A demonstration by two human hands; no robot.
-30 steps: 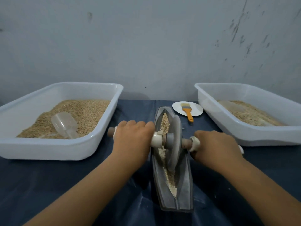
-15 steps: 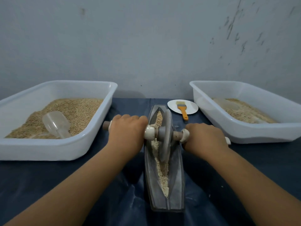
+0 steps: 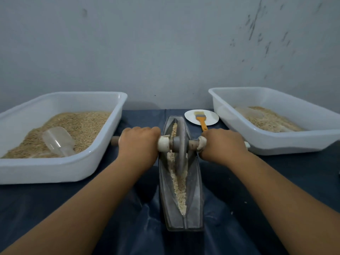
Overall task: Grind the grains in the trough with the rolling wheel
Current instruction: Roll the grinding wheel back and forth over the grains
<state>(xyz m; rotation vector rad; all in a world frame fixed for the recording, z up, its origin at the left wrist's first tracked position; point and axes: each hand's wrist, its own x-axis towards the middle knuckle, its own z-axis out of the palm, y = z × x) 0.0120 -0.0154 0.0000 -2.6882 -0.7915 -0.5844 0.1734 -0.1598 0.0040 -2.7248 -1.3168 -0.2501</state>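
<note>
Both sets of fingers are curled right over the wooden axle handle [image 3: 193,143], my left hand [image 3: 138,144] on the left stub and my right hand [image 3: 223,145] on the right stub, so each is wrapped tight round the bar, knuckles up. I grip either side like that so the flat grey stone rolling wheel [image 3: 180,144] stays upright between my fists and doesn't tip out of the groove. The wheel sits in the long grey boat-shaped trough [image 3: 197,199], toward its far end, and the pale cracked grains [image 3: 179,188] lie along the bottom of the groove, mostly on my side of the wheel, with a bit more beyond it. So most of what needs crushing is below and nearer me than my hands. The trough runs straight away from me down the middle of the dark blue covered table [image 3: 276,190]. At the left edge there's a white plastic tub of grain [image 3: 64,170] with a clear plastic scoop [image 3: 58,140] in it, a second white plastic tub [image 3: 287,142] at the right edge, and an orange-handled brush [image 3: 201,120] on a small white round plate [image 3: 211,118] by the back edge.
</note>
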